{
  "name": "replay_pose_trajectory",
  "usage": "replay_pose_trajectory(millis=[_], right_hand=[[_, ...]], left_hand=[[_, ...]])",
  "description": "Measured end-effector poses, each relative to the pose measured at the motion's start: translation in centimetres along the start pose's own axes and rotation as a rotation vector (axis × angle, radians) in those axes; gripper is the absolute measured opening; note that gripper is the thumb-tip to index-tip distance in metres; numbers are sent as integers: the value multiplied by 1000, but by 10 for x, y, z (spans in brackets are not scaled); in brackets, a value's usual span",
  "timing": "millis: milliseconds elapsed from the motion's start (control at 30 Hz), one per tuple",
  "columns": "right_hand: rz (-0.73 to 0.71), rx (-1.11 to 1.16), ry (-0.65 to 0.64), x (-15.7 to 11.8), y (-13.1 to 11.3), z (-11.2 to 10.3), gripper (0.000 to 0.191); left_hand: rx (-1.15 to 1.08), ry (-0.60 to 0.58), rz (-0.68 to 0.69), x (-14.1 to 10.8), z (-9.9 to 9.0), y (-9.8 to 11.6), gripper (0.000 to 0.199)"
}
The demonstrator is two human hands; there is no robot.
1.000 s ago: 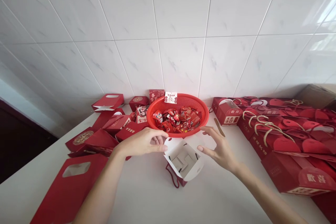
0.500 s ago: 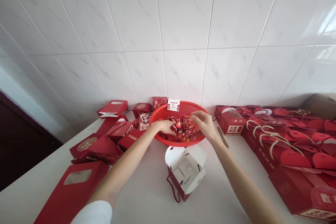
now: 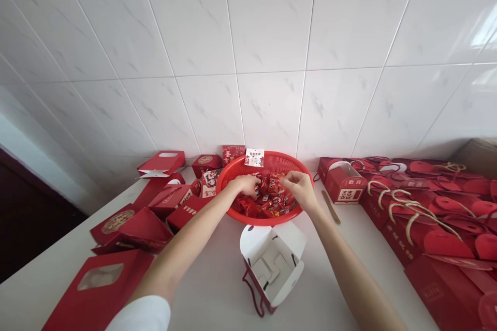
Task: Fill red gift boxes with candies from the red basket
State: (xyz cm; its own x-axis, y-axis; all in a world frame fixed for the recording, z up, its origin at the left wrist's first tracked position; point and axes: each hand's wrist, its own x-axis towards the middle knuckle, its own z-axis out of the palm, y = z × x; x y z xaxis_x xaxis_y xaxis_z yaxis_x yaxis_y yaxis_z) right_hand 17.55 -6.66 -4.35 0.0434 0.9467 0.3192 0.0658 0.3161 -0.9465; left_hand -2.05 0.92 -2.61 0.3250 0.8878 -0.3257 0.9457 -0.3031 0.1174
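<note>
A red plastic basket (image 3: 236, 213) with perforated walls holds many red wrapped candies (image 3: 267, 207). My left hand (image 3: 245, 184) reaches in from the left, its fingers curled round a candy among the pile. At the right side, my right hand (image 3: 300, 187) pinches a red candy packet (image 3: 276, 184) between thumb and fingertips, just above the heap. In front of the basket stands an open gift box (image 3: 272, 266), white inside, its flaps spread and a dark red cord hanging from its left side. No candies show in the box.
Assorted red boxes (image 3: 174, 201) crowd the left of the white table (image 3: 209, 289). Rows of closed red boxes with cord handles (image 3: 423, 217) fill the right. A thin brown strip (image 3: 331, 207) lies beside a double-happiness box (image 3: 344, 183). A tiled wall (image 3: 272, 108) rises behind.
My left hand has closed its spread fingers on a candy. My right hand has dipped slightly and now pinches a candy packet. The view has shifted a little.
</note>
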Motion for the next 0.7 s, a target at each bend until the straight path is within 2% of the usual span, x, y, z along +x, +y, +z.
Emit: replay_pose_trajectory(millis=[133, 300, 400, 533, 700], right_hand=[[32, 8, -23, 0, -1, -1, 30], [20, 2, -6, 1, 1, -2, 35], [0, -26, -19, 3, 4, -1, 33], [-9, -75, -29, 5, 9, -1, 32], [-19, -50, -16, 6, 14, -1, 28]], left_hand=[[-255, 78, 74, -2, 0, -11, 63], [-665, 183, 416, 1, 0, -13, 68], [-781, 247, 509, 3, 3, -10, 83], [-787, 262, 510, 4, 8, -5, 98], [-616, 326, 351, 1, 6, -2, 92]])
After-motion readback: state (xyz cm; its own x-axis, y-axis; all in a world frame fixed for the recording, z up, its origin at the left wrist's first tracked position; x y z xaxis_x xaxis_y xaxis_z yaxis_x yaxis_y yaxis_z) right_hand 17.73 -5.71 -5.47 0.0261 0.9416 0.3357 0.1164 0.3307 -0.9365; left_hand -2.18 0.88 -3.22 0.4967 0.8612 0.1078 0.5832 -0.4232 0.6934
